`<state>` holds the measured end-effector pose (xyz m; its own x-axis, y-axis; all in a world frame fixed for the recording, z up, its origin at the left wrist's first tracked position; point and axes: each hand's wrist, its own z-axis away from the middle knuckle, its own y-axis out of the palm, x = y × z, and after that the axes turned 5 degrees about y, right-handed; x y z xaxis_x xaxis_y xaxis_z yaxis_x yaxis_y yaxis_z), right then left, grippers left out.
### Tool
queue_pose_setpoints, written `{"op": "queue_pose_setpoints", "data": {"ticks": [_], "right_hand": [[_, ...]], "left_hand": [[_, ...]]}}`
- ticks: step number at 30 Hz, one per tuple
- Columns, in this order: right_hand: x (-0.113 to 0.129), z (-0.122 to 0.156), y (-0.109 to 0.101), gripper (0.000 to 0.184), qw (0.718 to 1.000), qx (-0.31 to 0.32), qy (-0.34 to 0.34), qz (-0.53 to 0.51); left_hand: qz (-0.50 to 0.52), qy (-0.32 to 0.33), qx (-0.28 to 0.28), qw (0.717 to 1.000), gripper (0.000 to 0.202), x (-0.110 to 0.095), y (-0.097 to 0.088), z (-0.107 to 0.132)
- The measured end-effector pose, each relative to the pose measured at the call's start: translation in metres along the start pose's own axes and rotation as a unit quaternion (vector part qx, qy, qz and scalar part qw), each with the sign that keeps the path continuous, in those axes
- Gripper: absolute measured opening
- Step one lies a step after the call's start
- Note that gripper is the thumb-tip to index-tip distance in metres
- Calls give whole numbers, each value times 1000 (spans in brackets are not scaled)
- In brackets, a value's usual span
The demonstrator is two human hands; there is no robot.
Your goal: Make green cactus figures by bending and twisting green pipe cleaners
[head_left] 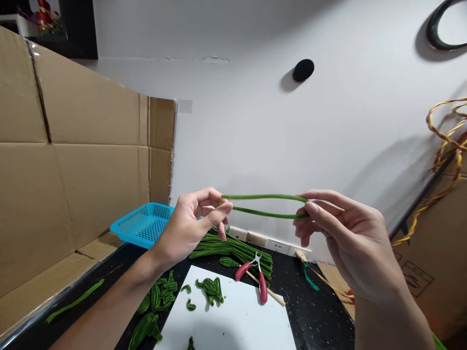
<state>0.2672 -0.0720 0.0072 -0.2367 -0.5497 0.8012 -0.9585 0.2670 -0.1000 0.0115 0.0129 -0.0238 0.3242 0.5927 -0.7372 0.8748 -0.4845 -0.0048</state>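
Head view: two green strands [263, 196] run crosswise, nearly level and roughly parallel, long axis left to right, held up above the white board [237, 323]. Thumb and fingers of the left hand [191, 218] grip their left portion; the right hand [352, 231] likewise pinches the right. Any join cannot be determined.

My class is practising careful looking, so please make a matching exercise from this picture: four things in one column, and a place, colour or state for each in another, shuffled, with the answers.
Column 1
1. Pliers
2. Basket
3. Green strands
4. Black round piece

Column 2
A. On the pale wall
B. Held between the left hand and right hand
C. Red-handled
D. Blue, full of small holes

Right pairs: 1-C, 2-D, 3-B, 4-A
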Motion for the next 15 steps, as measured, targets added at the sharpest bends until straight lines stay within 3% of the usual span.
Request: {"op": "queue_pose_setpoints", "data": {"ticks": [15], "right_hand": [[0,3,2,14,997,-41,-55,43]], "left_hand": [[-24,48,-2,999,17,-3,-3,4]]}}
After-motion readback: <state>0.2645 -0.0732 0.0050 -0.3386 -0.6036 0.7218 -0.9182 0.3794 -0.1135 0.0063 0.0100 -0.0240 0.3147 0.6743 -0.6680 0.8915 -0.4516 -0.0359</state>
